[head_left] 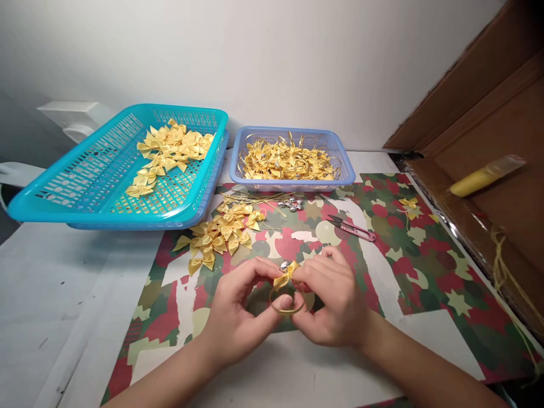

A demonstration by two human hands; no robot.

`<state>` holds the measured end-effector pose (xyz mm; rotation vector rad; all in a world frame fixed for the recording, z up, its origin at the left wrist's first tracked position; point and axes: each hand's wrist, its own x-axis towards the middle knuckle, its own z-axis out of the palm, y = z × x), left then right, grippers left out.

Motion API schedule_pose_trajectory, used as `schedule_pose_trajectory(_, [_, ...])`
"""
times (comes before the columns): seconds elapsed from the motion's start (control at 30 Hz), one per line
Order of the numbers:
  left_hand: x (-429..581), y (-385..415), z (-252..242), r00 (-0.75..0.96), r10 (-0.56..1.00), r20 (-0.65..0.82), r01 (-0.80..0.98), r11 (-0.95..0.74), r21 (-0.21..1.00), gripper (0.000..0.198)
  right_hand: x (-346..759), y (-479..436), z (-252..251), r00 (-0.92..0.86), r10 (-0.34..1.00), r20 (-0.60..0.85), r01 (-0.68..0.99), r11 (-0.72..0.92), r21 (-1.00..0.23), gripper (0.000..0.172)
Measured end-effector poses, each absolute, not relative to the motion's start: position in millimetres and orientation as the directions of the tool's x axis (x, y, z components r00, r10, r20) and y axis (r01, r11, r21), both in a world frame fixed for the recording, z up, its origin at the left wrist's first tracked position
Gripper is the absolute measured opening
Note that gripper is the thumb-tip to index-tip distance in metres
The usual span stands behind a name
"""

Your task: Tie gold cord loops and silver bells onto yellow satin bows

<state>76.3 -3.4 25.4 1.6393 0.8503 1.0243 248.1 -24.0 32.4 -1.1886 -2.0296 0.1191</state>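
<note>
Between my two hands is a yellow ribbon bow (285, 276) with a gold cord loop (288, 311) hanging below it and a small silver bell (284, 265) at its top. My left hand (242, 309) pinches the bow and loop from the left, thumb against the loop. From the right, my right hand (331, 297) grips the same piece, its fingers curled over the bow's edge. Loose yellow bows (221, 232) lie in a heap beyond my left hand. Past my hands are gold cords (255, 198) and several silver bells (292, 204).
A turquoise basket (187, 214) with yellow bows stands at the left, stacked on a blue one. At the back, a blue basket (293, 185) holds finished-looking bows with gold loops. Pink thread snips (352, 229) lie right of centre. Brown cardboard (480, 102) borders the right side.
</note>
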Motion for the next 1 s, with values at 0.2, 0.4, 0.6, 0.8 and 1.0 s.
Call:
schedule_pose_trajectory(0.2, [75.7, -2.4, 22.2, 0.372, 0.898, 0.235, 0.080, -0.283, 0.956, 0.008, 252.3, -23.1, 38.3, -0.324, 0.772, 0.547, 0.656, 0.600, -0.458, 0.014])
schedule_pose_trajectory(0.4, [76.2, -3.5, 19.7, 0.362, 0.904, 0.229, 0.066, -0.270, 0.961, 0.010, 252.1, -25.7, 45.3, -0.206, 0.757, 0.620, 0.555, 0.612, -0.563, 0.015])
schedule_pose_trajectory(0.6, [77.2, -4.5, 23.5, 0.374, 0.927, -0.001, -0.056, 0.023, 0.998, 0.005, 251.3, -23.7, 41.5, -0.161, 0.857, 0.490, 0.501, 0.499, -0.707, 0.012])
schedule_pose_trajectory(0.8, [76.2, 0.1, 26.6, 0.427, 0.889, -0.167, -0.145, 0.250, 0.957, 0.013, 251.0, -22.5, 40.2, -0.129, 0.904, 0.408, 0.430, 0.422, -0.798, 0.013])
schedule_pose_trajectory(1.0, [76.0, -1.4, 27.1, 0.409, 0.910, -0.062, -0.149, 0.134, 0.980, 0.009, 249.3, -25.6, 40.7, -0.123, 0.828, 0.547, 0.470, 0.534, -0.703, 0.016])
